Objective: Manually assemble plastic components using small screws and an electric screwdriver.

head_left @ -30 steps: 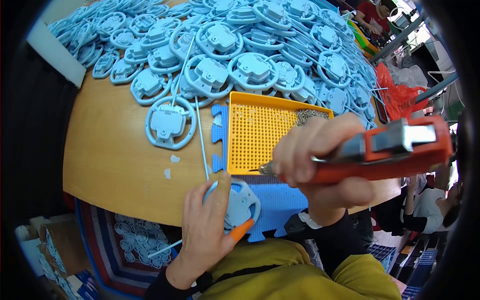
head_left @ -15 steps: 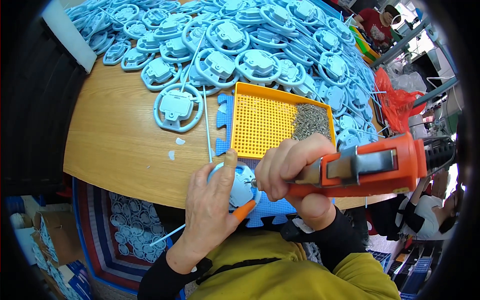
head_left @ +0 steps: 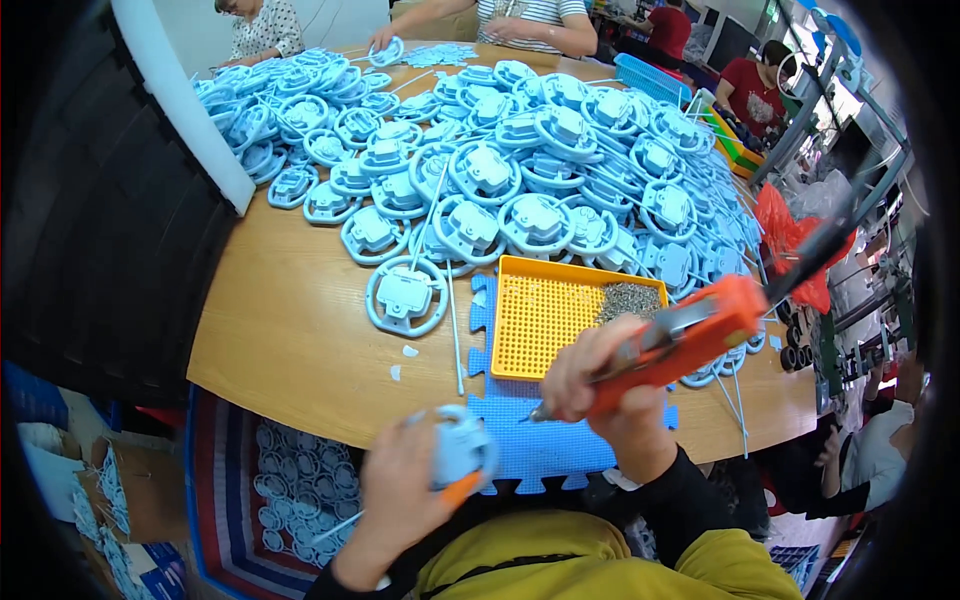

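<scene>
My left hand grips a blue wheel low in the middle. My right hand wraps round a red driver, tip off the wheel. The bin, lower left, may hold done ones; the top pile looks left.

Driver tip over mat; behind, screws in tray, then parts pile.

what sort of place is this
Most likely an assembly workshop: a heap of matching light-blue ring-shaped parts covers much of the wooden table, a yellow tray holds small metal pieces, and the right hand grips an orange handheld tool.
</scene>
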Demonstrator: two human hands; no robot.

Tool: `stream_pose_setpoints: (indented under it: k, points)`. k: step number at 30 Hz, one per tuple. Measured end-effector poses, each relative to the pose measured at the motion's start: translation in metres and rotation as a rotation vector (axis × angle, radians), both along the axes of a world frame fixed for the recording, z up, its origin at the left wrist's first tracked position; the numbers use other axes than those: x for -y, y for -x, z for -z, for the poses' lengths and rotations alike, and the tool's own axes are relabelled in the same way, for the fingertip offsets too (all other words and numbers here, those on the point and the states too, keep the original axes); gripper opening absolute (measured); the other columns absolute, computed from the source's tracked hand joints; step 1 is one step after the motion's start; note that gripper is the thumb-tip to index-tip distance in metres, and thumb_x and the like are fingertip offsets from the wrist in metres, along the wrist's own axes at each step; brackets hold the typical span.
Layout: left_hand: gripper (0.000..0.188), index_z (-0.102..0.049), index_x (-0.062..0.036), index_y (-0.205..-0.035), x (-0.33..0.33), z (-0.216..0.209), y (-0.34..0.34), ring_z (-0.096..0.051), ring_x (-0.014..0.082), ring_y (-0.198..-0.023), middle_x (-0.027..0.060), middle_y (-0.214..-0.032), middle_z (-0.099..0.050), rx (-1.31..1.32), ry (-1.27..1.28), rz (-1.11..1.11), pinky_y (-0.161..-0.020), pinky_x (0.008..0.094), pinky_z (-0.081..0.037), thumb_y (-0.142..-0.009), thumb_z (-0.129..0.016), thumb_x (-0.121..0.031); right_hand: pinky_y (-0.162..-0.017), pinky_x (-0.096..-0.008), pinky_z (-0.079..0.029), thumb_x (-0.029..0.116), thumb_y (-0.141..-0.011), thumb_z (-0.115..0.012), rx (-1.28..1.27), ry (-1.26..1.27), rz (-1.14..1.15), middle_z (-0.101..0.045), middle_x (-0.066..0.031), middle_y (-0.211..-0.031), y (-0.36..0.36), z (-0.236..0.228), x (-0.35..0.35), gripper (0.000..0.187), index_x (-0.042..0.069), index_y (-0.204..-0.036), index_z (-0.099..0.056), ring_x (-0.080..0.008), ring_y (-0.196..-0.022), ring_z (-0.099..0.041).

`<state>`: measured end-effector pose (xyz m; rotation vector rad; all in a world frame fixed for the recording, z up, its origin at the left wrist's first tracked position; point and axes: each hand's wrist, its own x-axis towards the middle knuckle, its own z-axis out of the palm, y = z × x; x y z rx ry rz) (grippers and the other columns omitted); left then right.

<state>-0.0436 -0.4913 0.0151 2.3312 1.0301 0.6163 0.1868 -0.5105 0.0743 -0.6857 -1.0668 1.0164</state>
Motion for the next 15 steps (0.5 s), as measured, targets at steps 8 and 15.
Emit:
stream_pose_setpoints:
  k: [8,15]
  points:
    - [0.091,-0.036,-0.0017,-0.142,-0.087,-0.019,0.018,-0.039,0.0394,-0.128,0.0246,-0.136,-0.042,-0.157,-0.154,-0.122,-0.104,0.0432,-0.036,-0.064,-0.083,-0.014,-0.059,-0.0314,-0.045,0.048,-0.085,-0.068,0.078,-0.058,0.287,-0.051,-0.0048,-0.070,-0.050,0.015,-0.038,0.049,0.005,-0.097,-0.048,-0.0171,-0.062,-0.052]
    - [0.073,-0.039,-0.0036,-0.141,-0.178,0.014,-0.028,-0.040,0.0356,-0.129,0.0187,-0.136,-0.046,-0.142,-0.222,0.184,-0.107,0.0405,-0.032,-0.075,-0.071,-0.003,-0.069,-0.0346,-0.047,0.041,-0.086,-0.069,0.021,-0.073,0.390,-0.056,-0.0041,-0.072,-0.051,0.027,-0.072,0.041,0.006,-0.097,-0.050,-0.0157,-0.064,-0.055]
